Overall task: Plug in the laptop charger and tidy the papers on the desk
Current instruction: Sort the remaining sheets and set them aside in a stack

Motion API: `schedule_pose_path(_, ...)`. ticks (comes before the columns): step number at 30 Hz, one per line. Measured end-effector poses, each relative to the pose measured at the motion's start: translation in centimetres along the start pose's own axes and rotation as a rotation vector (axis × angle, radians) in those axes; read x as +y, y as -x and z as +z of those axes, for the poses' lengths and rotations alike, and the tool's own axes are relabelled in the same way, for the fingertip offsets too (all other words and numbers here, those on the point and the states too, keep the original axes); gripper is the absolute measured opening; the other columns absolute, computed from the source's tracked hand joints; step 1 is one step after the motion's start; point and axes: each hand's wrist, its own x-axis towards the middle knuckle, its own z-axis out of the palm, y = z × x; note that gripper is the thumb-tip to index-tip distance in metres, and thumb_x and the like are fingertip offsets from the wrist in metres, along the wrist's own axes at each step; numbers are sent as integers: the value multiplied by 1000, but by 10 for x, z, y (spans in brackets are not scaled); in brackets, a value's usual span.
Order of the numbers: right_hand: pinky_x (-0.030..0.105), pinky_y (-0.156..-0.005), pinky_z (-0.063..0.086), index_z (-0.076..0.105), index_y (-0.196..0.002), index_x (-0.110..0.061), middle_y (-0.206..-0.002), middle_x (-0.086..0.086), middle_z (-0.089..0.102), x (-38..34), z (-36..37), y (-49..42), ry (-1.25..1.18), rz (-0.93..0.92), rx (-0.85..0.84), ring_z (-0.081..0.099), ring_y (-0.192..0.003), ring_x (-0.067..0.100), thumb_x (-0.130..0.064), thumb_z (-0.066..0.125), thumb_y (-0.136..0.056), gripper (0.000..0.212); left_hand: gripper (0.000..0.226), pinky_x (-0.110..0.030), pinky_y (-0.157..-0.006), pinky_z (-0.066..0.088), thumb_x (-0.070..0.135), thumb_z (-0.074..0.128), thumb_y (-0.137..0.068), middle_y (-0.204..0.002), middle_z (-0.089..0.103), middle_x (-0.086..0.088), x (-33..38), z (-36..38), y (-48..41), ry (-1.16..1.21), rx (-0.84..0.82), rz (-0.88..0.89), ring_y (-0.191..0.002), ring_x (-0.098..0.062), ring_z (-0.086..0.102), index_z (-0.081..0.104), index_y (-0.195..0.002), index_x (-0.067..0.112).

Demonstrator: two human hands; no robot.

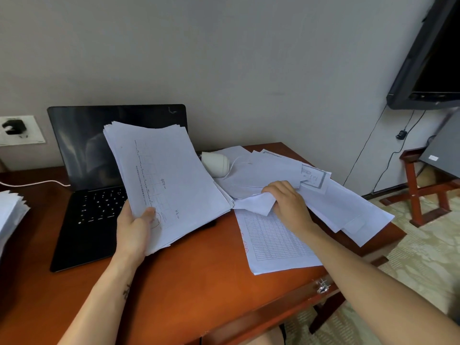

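Note:
My left hand grips a thick stack of printed papers by its near corner, tilted up over the open black laptop. My right hand pinches the crumpled corner of a loose sheet at the edge of a scattered pile of papers on the right of the desk. A gridded form lies flat beneath that hand. A black charger plug sits in the wall socket at the left, and a white cable runs across the desk to the laptop's left side.
The orange-brown wooden desk has a drawer handle at its front right. A white rounded object lies behind the papers. Another paper stack sits at the far left. A wall-mounted TV and a red wooden stand are at right.

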Motion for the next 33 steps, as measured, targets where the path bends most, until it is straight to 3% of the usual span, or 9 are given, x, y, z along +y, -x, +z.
schedule_pose_path(4, 32, -90, 54, 64, -113, -15, -114, -1, 64, -7, 0, 8, -122, 20, 1, 56, -110, 16, 8, 75, -79, 43, 44, -34, -96, 49, 6, 55, -105, -131, 67, 5, 1, 1, 0, 10, 1, 0, -119, -20, 64, 56, -144, 24)
schedule_pose_path(9, 26, -93, 51, 63, -112, -15, -114, -2, 63, -12, -2, 10, -176, 37, -18, 56, -109, 13, 1, 75, -85, 34, 44, -34, -97, 48, 6, 54, -105, -132, 66, 4, 1, 1, 2, 11, 3, 8, -119, -20, 63, 54, -146, 24)
schedule_pose_path(13, 26, -93, 53, 62, -113, -18, -114, -6, 61, -13, -2, 16, -200, 89, -146, 58, -107, 9, -7, 68, -92, 24, 44, -37, -99, 47, 5, 55, -104, -131, 66, 4, 0, 1, 1, -5, 6, 16, -120, -22, 63, 55, -144, 24)
schedule_pose_path(18, 23, -108, 44, 63, -127, -20, -132, -9, 58, -10, 0, 36, -257, 144, -238, 52, -124, 4, 0, 65, -91, 41, 44, -34, -95, 49, 5, 56, -104, -133, 66, 2, 1, 4, 2, -8, -2, 25, -120, -22, 63, 55, -145, 22)
schedule_pose_path(26, 11, -111, 32, 64, -131, -17, -137, -8, 56, -5, -22, 64, -297, 192, -240, 47, -126, -1, -8, 56, -99, 34, 45, -27, -91, 49, 5, 55, -104, -130, 65, 6, 6, 16, 15, 11, -49, 40, -117, -17, 63, 54, -145, 23)
schedule_pose_path(30, 30, -113, 40, 62, -132, -18, -136, -8, 56, 7, -44, 80, -238, 238, -195, 47, -128, 6, -15, 59, -99, 33, 46, -35, -99, 50, 6, 55, -104, -134, 65, 5, 4, 30, 25, -5, -116, 45, -120, -18, 62, 53, -147, 23)
schedule_pose_path(33, 42, -115, 32, 52, -142, -20, -144, -3, 50, 20, -57, 92, 27, 353, -217, 40, -138, 20, -50, 60, -93, 58, 46, -40, -103, 51, 7, 55, -105, -134, 65, 6, 4, 44, 29, -17, -165, 47, -121, -19, 63, 53, -147, 24)
